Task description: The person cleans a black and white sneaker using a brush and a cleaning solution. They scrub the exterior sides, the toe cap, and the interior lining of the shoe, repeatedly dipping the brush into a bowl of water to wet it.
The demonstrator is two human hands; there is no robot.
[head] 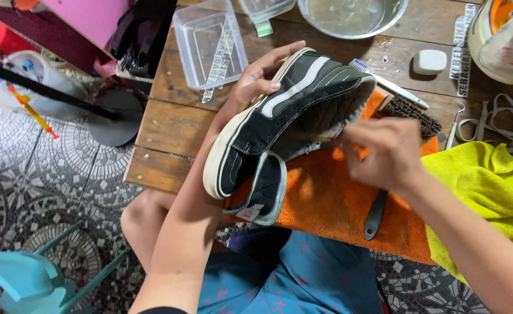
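Sneaker (pixel 291 116) in left hand's (pixel 256 81) closed grip, toe pointing lower-left; right hand (pixel 384 151) blurred, grip unclear.

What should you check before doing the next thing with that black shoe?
1. Left hand grips the black shoe by its sole: ok.
2. Shoe is held over the orange cloth: ok.
3. Tongue is pulled out, opening clear: ok.
4. Right hand at the shoe's opening: blurred, cannot tell what its fingers hold.
5. Brushes within reach, white toothbrush and dark bristle brush behind the shoe: ok.
6. Water in the metal bowl: cannot tell.
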